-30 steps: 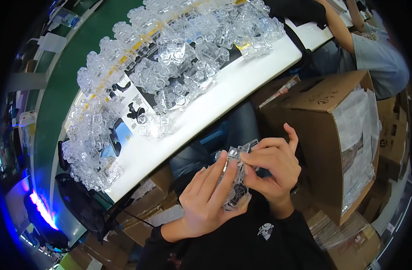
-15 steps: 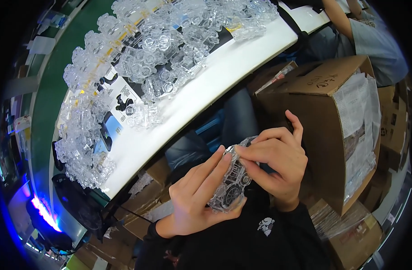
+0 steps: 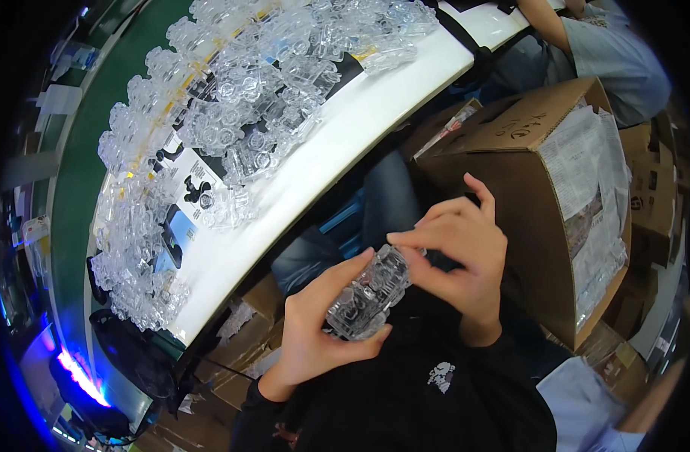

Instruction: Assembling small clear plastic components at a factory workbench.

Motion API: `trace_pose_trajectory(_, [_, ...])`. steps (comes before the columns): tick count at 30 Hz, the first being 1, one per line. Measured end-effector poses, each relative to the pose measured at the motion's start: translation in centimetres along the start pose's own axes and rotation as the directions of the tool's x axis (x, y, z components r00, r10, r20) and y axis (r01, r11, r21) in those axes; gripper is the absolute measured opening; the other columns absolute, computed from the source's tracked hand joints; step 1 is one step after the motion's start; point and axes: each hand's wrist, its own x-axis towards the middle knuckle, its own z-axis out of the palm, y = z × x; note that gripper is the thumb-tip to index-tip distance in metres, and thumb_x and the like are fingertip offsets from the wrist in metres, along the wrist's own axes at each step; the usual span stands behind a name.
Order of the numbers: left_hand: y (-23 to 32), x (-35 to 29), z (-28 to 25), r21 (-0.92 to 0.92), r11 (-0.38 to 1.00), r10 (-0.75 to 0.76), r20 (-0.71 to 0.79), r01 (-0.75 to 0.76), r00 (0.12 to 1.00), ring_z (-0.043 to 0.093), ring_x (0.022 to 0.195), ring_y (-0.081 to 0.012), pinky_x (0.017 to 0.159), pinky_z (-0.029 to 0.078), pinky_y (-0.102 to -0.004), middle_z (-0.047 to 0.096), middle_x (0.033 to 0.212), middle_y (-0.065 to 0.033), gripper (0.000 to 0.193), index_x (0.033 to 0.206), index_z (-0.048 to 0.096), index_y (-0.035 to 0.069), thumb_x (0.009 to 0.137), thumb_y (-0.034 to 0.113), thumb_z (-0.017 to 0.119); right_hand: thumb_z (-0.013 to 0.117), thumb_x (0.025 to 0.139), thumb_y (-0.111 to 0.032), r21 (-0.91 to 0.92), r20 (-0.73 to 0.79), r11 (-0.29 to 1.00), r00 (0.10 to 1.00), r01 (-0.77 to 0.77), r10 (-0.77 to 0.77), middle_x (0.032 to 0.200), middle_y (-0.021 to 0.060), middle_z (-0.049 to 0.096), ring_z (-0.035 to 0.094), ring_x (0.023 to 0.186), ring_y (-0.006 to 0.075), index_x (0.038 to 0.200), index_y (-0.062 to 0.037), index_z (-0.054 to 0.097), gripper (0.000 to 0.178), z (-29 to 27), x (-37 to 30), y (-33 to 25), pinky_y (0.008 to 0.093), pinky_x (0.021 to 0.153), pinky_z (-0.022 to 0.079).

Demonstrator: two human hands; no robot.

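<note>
Above my lap I hold a transparent plastic toy car (image 3: pixel 369 295), with dark gear-like parts showing through its shell. My left hand (image 3: pixel 312 331) is wrapped around its left side and lower end, thumb underneath and fingers along the top. At its upper right end my right hand (image 3: pixel 465 260) pinches the edge between thumb and index finger, the other fingers raised. Whatever small part may sit inside that pinch is hidden. On the white table, a large heap of similar clear toy cars (image 3: pixel 243 83) lies ahead and to the left.
To the right stands an open cardboard box (image 3: pixel 503 173) lined with paper and plastic. More cartons (image 3: pixel 650 188) are behind it. A co-worker's grey sleeve (image 3: pixel 616 68) shows at the upper right. A printed card (image 3: pixel 194 177) lies among the cars on the white table (image 3: pixel 345 128).
The toy car has turned in my hands and now shows more of its side. My left fingers have moved back from its upper end. A person's light-coloured clothing has appeared at the lower right.
</note>
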Motion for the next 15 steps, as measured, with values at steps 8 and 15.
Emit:
trace_pose_trajectory(8, [-1.8, -0.4, -0.3, -0.645, 0.688, -0.197, 0.273, 0.331, 0.942, 0.057, 0.097, -0.0193, 0.086, 0.043, -0.0293, 0.056, 0.109, -0.0150, 0.067, 0.114, 0.046, -0.007, 0.058, 0.018, 0.072, 0.065, 0.066, -0.009, 0.589, 0.449, 0.750, 0.894, -0.302, 0.008, 0.071, 0.0037, 0.065, 0.059, 0.073, 0.0161, 0.078, -0.0067, 0.070, 0.012, -1.1, 1.1, 3.0, 0.0387, 0.093, 0.032])
trace_pose_trajectory(15, [-1.7, 0.3, -0.1, -0.721, 0.592, -0.201, 0.300, 0.359, 0.933, 0.055, 0.093, -0.0133, 0.083, 0.043, -0.0265, 0.057, 0.103, -0.0094, 0.055, 0.111, 0.048, -0.002, 0.064, 0.015, 0.070, 0.072, 0.062, -0.011, 0.475, 0.523, 0.850, 0.850, -0.229, -0.063, 0.069, 0.0009, 0.063, 0.059, 0.072, 0.0131, 0.076, -0.0108, 0.070, 0.014, -1.8, 2.0, 3.7, 0.0370, 0.091, 0.034])
